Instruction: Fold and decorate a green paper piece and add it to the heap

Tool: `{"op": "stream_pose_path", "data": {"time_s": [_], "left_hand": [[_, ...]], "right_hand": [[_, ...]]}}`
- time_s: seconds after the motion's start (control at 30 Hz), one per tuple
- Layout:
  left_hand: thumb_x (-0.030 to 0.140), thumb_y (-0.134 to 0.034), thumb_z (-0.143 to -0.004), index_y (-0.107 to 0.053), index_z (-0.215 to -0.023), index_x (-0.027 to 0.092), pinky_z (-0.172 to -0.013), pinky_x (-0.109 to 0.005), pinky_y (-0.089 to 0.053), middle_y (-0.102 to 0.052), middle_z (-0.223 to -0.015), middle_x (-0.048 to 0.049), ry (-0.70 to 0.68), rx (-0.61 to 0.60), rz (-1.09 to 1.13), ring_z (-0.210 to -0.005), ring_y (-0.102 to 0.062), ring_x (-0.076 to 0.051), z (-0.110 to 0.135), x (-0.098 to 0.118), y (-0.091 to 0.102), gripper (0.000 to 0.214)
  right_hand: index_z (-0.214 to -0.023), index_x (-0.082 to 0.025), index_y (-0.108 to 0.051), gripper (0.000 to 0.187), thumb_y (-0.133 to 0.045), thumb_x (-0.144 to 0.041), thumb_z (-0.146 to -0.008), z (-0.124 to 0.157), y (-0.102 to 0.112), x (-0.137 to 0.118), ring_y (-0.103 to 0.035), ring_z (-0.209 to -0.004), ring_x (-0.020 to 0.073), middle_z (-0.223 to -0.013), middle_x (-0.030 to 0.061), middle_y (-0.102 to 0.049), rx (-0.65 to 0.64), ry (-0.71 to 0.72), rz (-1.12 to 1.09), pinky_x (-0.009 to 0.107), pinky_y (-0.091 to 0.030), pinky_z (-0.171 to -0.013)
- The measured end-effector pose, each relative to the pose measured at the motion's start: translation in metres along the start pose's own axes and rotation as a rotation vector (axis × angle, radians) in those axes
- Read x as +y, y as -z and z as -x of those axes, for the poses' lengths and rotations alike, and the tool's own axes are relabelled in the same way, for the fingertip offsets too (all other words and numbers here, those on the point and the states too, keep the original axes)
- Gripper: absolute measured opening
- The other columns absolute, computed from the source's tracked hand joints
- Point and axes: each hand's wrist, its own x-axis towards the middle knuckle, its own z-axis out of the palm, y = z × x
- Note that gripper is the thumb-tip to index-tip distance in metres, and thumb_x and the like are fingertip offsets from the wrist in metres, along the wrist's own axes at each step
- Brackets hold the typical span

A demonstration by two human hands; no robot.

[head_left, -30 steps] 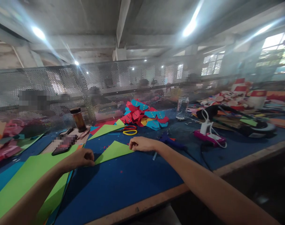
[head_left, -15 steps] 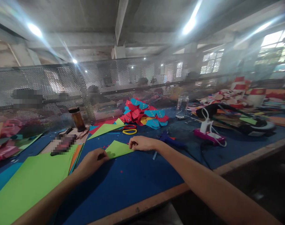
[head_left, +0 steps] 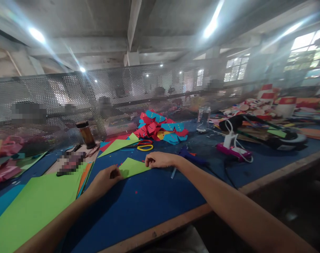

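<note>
A green sheet of paper (head_left: 133, 168), folded into a triangle, lies on the blue table between my hands. My left hand (head_left: 108, 178) closes its fingers on the left corner of the paper. At the right corner, my right hand (head_left: 160, 160) grips the edge with curled fingers. Just beyond the paper lie yellow-and-red-handled scissors (head_left: 145, 145) and another green paper triangle (head_left: 119, 144). A stack of flat green sheets (head_left: 41, 196) sits to the left, partly under my left forearm.
Behind the scissors is a heap of red and blue paper shapes (head_left: 162, 128). A blue glue gun (head_left: 193, 156), a glass jar (head_left: 202, 119) and a purple power strip (head_left: 233, 151) stand to the right. A brown bottle (head_left: 86, 135) is at back left, before a perforated metal screen (head_left: 117, 105).
The view has shifted very slightly. Both hands keep their places at the two corners of the folded green paper.
</note>
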Motion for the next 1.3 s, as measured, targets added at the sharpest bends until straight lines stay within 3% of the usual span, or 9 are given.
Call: {"op": "stream_pose_path", "data": {"time_s": [0.2, 0.37, 0.53, 0.87, 1.0, 1.13, 1.2, 1.3], "left_hand": [[0.037, -0.052, -0.081, -0.059, -0.082, 0.019, -0.065, -0.028, -0.040, -0.063, -0.077, -0.0020, -0.040, 0.027, 0.039, -0.071, -0.054, -0.018, 0.002, 0.001, -0.002, 0.020], [0.021, -0.046, -0.084, -0.067, -0.090, 0.021, -0.072, -0.029, -0.043, -0.063, -0.086, -0.0031, -0.241, 0.086, 0.045, -0.078, -0.058, -0.018, 0.006, 0.004, -0.006, 0.022], [0.020, -0.040, -0.093, -0.071, -0.102, 0.025, -0.082, -0.030, -0.045, -0.064, -0.097, -0.0048, -0.388, 0.094, -0.020, -0.092, -0.060, -0.019, 0.006, 0.001, -0.008, 0.032], [0.014, -0.040, -0.094, -0.068, -0.113, 0.031, -0.077, -0.028, -0.046, -0.060, -0.091, -0.0031, -0.431, 0.084, -0.203, -0.086, -0.059, -0.018, 0.006, -0.004, -0.009, 0.038], [0.007, -0.041, -0.092, -0.067, -0.116, 0.034, -0.078, -0.029, -0.046, -0.059, -0.092, -0.0025, -0.435, 0.089, -0.264, -0.086, -0.058, -0.017, 0.005, -0.005, -0.011, 0.045], [0.002, -0.041, -0.089, -0.067, -0.116, 0.033, -0.078, -0.030, -0.046, -0.059, -0.092, -0.0031, -0.434, 0.093, -0.288, -0.086, -0.057, -0.018, 0.005, -0.003, -0.012, 0.049], [0.001, -0.042, -0.087, -0.067, -0.116, 0.033, -0.079, -0.030, -0.046, -0.060, -0.093, -0.0032, -0.432, 0.104, -0.289, -0.088, -0.057, -0.018, 0.006, -0.002, -0.012, 0.050], [-0.001, -0.042, -0.085, -0.066, -0.116, 0.034, -0.081, -0.030, -0.046, -0.059, -0.094, -0.0031, -0.429, 0.093, -0.291, -0.090, -0.057, -0.018, 0.008, 0.000, -0.011, 0.053]], "right_hand": [[-0.096, -0.011, -0.068, 0.023, -0.061, -0.009, -0.074, -0.001, 0.005, 0.010, -0.061, -0.076, 0.0142, -0.085, 0.0041, -0.068, -0.031, -0.003, -0.016, 0.021, -0.043, -0.064], [-0.094, -0.011, -0.068, 0.025, -0.060, -0.006, -0.071, 0.001, 0.011, 0.014, -0.061, -0.075, 0.0140, -0.083, 0.0037, -0.068, -0.059, -0.011, -0.038, 0.020, -0.044, -0.064], [-0.094, -0.011, -0.068, 0.028, -0.059, -0.005, -0.068, 0.006, 0.016, 0.016, -0.061, -0.076, 0.0147, -0.083, 0.0038, -0.068, -0.060, -0.025, -0.044, 0.021, -0.045, -0.064], [-0.092, -0.012, -0.070, 0.034, -0.054, 0.000, -0.064, 0.011, 0.018, 0.010, -0.062, -0.075, 0.0143, -0.083, 0.0034, -0.069, -0.043, -0.033, 0.007, 0.020, -0.044, -0.062], [-0.090, -0.014, -0.069, 0.032, -0.051, 0.001, -0.067, 0.016, 0.020, -0.002, -0.061, -0.076, 0.0154, -0.087, 0.0049, -0.069, 0.082, -0.025, 0.060, 0.022, -0.043, -0.064], [-0.102, -0.016, -0.064, 0.026, -0.047, -0.009, -0.083, 0.010, 0.004, -0.024, -0.059, -0.092, 0.0164, -0.105, 0.0067, -0.066, 0.297, 0.039, 0.089, 0.025, -0.042, -0.079], [-0.097, -0.016, -0.064, 0.017, -0.051, -0.017, -0.087, 0.002, -0.011, -0.033, -0.059, -0.087, 0.0162, -0.097, 0.0054, -0.066, 0.361, 0.121, 0.114, 0.025, -0.042, -0.076], [-0.091, -0.016, -0.067, 0.010, -0.061, -0.022, -0.085, -0.009, -0.034, -0.040, -0.058, -0.084, 0.0160, -0.092, 0.0045, -0.064, 0.338, 0.224, 0.176, 0.025, -0.041, -0.073]]}}
